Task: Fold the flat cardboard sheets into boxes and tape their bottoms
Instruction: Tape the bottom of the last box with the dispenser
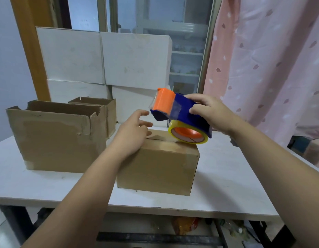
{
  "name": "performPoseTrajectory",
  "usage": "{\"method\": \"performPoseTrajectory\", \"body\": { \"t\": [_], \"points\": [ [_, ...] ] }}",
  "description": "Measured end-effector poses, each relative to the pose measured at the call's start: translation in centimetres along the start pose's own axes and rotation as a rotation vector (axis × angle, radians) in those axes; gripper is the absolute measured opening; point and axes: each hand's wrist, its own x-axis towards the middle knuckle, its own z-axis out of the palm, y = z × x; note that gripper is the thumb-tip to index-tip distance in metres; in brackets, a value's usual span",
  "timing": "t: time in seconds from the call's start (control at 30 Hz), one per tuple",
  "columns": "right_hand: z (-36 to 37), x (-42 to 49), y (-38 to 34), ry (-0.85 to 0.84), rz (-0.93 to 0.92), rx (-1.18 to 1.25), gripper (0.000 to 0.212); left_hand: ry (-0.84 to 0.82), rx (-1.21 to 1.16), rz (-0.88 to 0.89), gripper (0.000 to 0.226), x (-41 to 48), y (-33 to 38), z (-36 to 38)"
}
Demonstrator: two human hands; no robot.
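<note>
Worktop (226,185): white and flat; it carries every cardboard box.
Curtain (271,59): pink with small leaf prints, hanging at the far right.
White boxes (105,58): stacked in two rows along the far side, behind the brown ones.
Large open box (55,140): brown cardboard on the left of the worktop, standing with its top flaps up and one torn corner. A strip of tape shows at its near-left bottom edge.
Closed box (158,172): smaller brown cardboard at the centre, near the front edge, flaps folded shut on the upper face with a seam showing at the far side.
Second open box (111,119): brown, just behind the large open box, top open.
Tape dispenser (180,111): blue body with an orange head, held tilted over the far top edge of the closed box.
Right hand (208,111): fingers and thumb clamped round the dispenser's blue body.
Left hand (131,135): fingers apart and relaxed, holding nothing, over the far-left top corner of the closed box and pointing toward the dispenser without touching it.
Tape roll (189,136): yellow with an orange core, hanging under the dispenser at the box top; whether they touch cannot be told.
</note>
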Motion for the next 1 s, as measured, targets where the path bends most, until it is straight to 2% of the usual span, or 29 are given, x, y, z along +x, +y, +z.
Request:
{"method": "performPoseTrajectory", "body": {
  "t": [0.07, 0.13, 0.17, 0.2, 0.3, 0.37, 0.47, 0.57, 0.63, 0.67, 0.77, 1.0],
  "points": [
    [0.4, 0.9, -0.2, -0.051, 0.014, -0.071, 0.034, 0.185, -0.191, 0.069, 0.044, -0.4, 0.5, 0.1],
    [0.8, 1.7, -0.2, -0.099, 0.027, -0.109, 0.033, 0.394, -0.415, 0.178, 0.031, -1.0, 1.3, -0.1],
    [1.0, 2.0, -0.2, -0.116, 0.035, -0.122, 0.034, 0.452, -0.434, 0.246, 0.02, -1.3, 1.6, -0.3],
    [1.1, 2.2, -0.1, -0.126, 0.042, -0.131, 0.034, 0.458, -0.392, 0.3, 0.017, -1.7, 1.9, -0.4],
    [1.1, 2.8, 0.5, -0.117, 0.054, -0.144, 0.027, 0.366, -0.074, 0.349, 0.055, -2.2, 2.3, -0.1],
    [1.1, 2.9, 0.9, -0.105, 0.036, -0.164, 0.027, 0.339, 0.067, 0.335, 0.064, -2.0, 2.2, 0.4],
    [1.6, 2.8, 0.9, -0.08, -0.035, -0.235, 0.037, 0.38, 0.123, 0.348, 0.048, -1.8, 2.1, 0.6],
    [1.8, 2.6, 0.9, -0.03, -0.059, -0.36, 0.072, 0.45, 0.137, 0.392, 0.024, -1.8, 1.7, 0.3],
    [1.5, 2.3, 1.0, -0.059, -0.071, -0.416, 0.086, 0.491, 0.071, 0.384, 0.007, -1.8, 1.3, 0.1],
    [1.4, 2.2, 1.1, -0.097, -0.069, -0.425, 0.088, 0.503, 0.025, 0.358, 0.01, -1.7, 1.1, 0.0],
    [1.1, 1.9, 1.5, -0.163, -0.041, -0.424, 0.083, 0.488, -0.223, 0.235, 0.021, -1.3, 0.6, -0.4],
    [1.8, 1.4, 2.0, -0.071, -0.012, -0.479, 0.071, 0.499, -0.603, 0.06, 0.023, -0.9, -0.2, -0.9]
  ]
}}
